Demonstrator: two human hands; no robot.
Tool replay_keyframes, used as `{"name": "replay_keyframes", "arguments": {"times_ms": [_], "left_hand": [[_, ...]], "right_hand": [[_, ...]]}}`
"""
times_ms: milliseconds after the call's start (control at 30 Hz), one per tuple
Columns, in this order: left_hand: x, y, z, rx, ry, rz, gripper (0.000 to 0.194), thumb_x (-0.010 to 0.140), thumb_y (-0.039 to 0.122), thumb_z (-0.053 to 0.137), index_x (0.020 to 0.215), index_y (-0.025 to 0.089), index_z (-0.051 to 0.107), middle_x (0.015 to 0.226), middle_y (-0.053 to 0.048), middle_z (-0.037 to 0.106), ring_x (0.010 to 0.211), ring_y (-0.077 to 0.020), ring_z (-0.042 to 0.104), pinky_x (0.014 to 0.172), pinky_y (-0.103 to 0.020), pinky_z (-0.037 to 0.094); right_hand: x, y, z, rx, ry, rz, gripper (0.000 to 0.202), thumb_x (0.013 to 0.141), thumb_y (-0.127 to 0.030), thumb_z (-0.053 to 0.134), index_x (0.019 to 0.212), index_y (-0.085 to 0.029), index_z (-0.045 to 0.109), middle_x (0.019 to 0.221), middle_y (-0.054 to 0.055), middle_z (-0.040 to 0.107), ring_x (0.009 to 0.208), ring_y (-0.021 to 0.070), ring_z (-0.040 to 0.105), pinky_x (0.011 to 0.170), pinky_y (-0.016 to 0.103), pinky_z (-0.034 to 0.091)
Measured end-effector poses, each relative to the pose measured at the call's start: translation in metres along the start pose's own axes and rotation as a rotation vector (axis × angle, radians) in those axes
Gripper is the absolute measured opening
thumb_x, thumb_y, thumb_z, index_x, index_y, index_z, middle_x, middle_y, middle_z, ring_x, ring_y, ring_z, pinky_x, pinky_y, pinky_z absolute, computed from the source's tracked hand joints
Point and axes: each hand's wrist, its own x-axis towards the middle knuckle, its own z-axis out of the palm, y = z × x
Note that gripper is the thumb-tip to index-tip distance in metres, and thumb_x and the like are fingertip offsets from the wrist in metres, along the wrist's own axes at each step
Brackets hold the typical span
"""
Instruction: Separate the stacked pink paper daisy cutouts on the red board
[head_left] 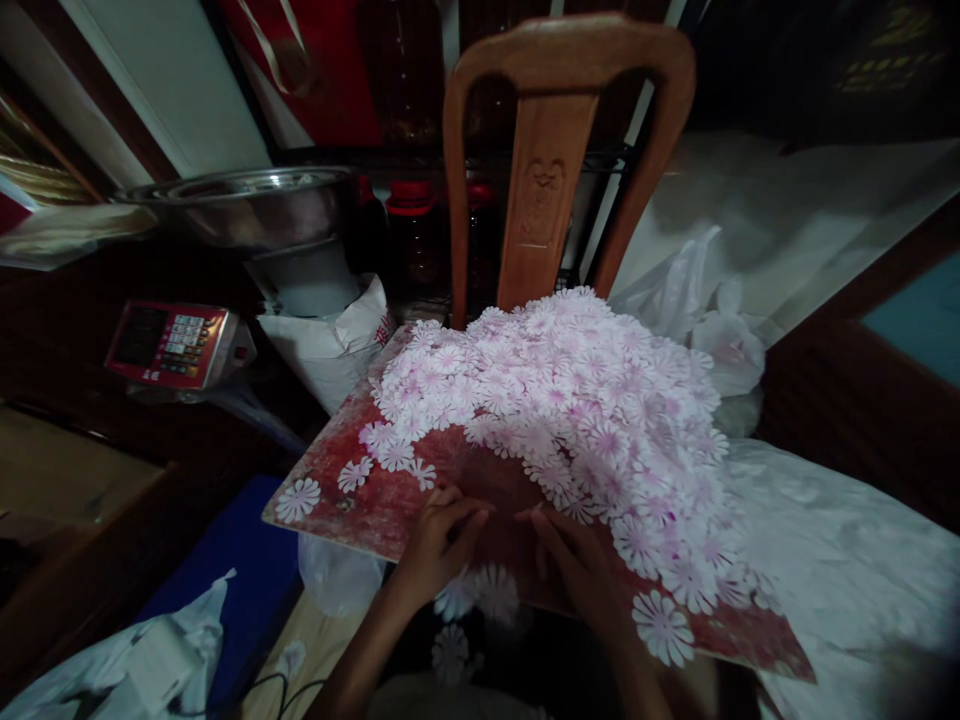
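A large heap of white and pink flower cutouts point(592, 400) covers the back and right of a red board point(352, 510). My left hand point(441, 535) is over the board's near edge, thumb and index finger stretched toward the middle. Facing it across a small gap, my right hand point(574, 555) has its fingertips pointing left. Whether something thin lies between the fingertips is too dark and blurred to tell. Below the hands, a few flowers point(496, 592) show near my lap. One single flower point(298, 500) lies at the board's left corner, another point(663, 628) at its near right edge.
A wooden chair back point(555, 170) rises behind the board. On the left are a red scale point(169, 343), a metal basin point(255, 205) and a white sack point(330, 345). White plastic bags point(727, 340) and a large white sheet point(840, 560) are on the right.
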Motion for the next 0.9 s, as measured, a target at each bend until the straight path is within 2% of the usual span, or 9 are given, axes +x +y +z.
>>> {"name": "replay_keyframes", "arguments": {"times_ms": [100,200,333,467,600,667,733,800,900], "left_hand": [[-0.002,-0.003,-0.004,-0.073,-0.037,-0.060,0.040,0.084,0.042,0.038,0.074,0.015,0.066,0.072,-0.001,0.060,0.076,-0.0057,0.049,0.084,-0.019,0.034],[-0.002,-0.009,-0.007,-0.211,0.074,-0.128,0.041,0.083,0.044,0.040,0.073,0.013,0.065,0.073,-0.001,0.061,0.077,-0.0051,0.051,0.081,-0.016,0.034],[0.001,-0.014,-0.007,-0.324,0.106,-0.182,0.041,0.080,0.047,0.043,0.075,0.012,0.063,0.057,0.001,0.052,0.057,-0.0022,0.043,0.058,-0.014,0.031],[0.003,-0.012,-0.006,-0.348,0.053,-0.204,0.041,0.077,0.048,0.048,0.075,0.011,0.063,0.050,0.004,0.043,0.047,-0.0001,0.037,0.049,-0.013,0.026],[0.004,-0.011,-0.007,-0.344,0.053,-0.208,0.040,0.076,0.048,0.050,0.076,0.011,0.062,0.051,0.004,0.042,0.047,0.0004,0.039,0.049,-0.012,0.029],[0.004,-0.010,-0.007,-0.332,0.055,-0.209,0.039,0.076,0.048,0.049,0.076,0.011,0.062,0.050,0.004,0.042,0.047,0.0005,0.040,0.050,-0.012,0.030],[0.005,-0.010,-0.006,-0.317,0.056,-0.212,0.039,0.076,0.048,0.049,0.076,0.011,0.062,0.051,0.004,0.042,0.048,0.0006,0.041,0.051,-0.011,0.030],[0.006,-0.010,-0.006,-0.315,0.051,-0.222,0.040,0.076,0.049,0.049,0.075,0.011,0.062,0.052,0.004,0.043,0.049,0.0007,0.041,0.051,-0.011,0.030],[0.008,-0.011,-0.005,-0.370,0.048,-0.261,0.042,0.075,0.051,0.049,0.075,0.011,0.061,0.048,0.004,0.038,0.045,0.0005,0.037,0.048,-0.012,0.026]], "right_hand": [[0.000,0.000,0.000,0.011,-0.002,-0.019,0.037,0.089,-0.044,0.042,0.105,-0.018,0.063,0.056,-0.003,0.050,0.061,0.0091,0.050,0.069,0.022,0.039],[0.002,0.005,0.000,0.064,0.011,-0.038,0.035,0.089,-0.042,0.043,0.101,-0.017,0.064,0.056,-0.002,0.051,0.061,0.0095,0.050,0.068,0.023,0.038],[0.006,0.011,-0.006,0.462,0.160,-0.101,0.033,0.089,-0.042,0.043,0.095,-0.017,0.063,0.055,-0.001,0.050,0.054,0.0088,0.046,0.060,0.023,0.037],[0.002,0.004,-0.020,1.023,0.334,-0.142,0.044,0.087,-0.053,0.035,0.115,-0.025,0.054,0.096,0.003,0.060,0.076,0.0109,0.055,0.070,0.026,0.045],[-0.006,-0.004,-0.027,1.111,0.428,-0.134,0.057,0.085,-0.059,0.029,0.131,-0.028,0.041,0.133,0.004,0.043,0.105,0.0149,0.053,0.085,0.032,0.046],[-0.008,-0.003,-0.027,1.010,0.446,-0.158,0.057,0.086,-0.059,0.026,0.133,-0.029,0.038,0.135,0.004,0.042,0.110,0.0162,0.051,0.089,0.035,0.045],[-0.007,0.000,-0.026,0.729,0.485,-0.179,0.054,0.086,-0.056,0.032,0.130,-0.026,0.041,0.129,0.007,0.047,0.107,0.0179,0.053,0.089,0.037,0.045],[-0.002,0.003,-0.024,0.257,0.531,-0.217,0.048,0.082,-0.049,0.047,0.122,-0.023,0.049,0.121,0.008,0.051,0.105,0.0197,0.053,0.091,0.038,0.044],[0.012,0.006,-0.020,-0.407,0.499,-0.307,0.047,0.076,-0.039,0.060,0.120,-0.024,0.052,0.129,0.007,0.044,0.117,0.0225,0.045,0.099,0.039,0.039]]}}
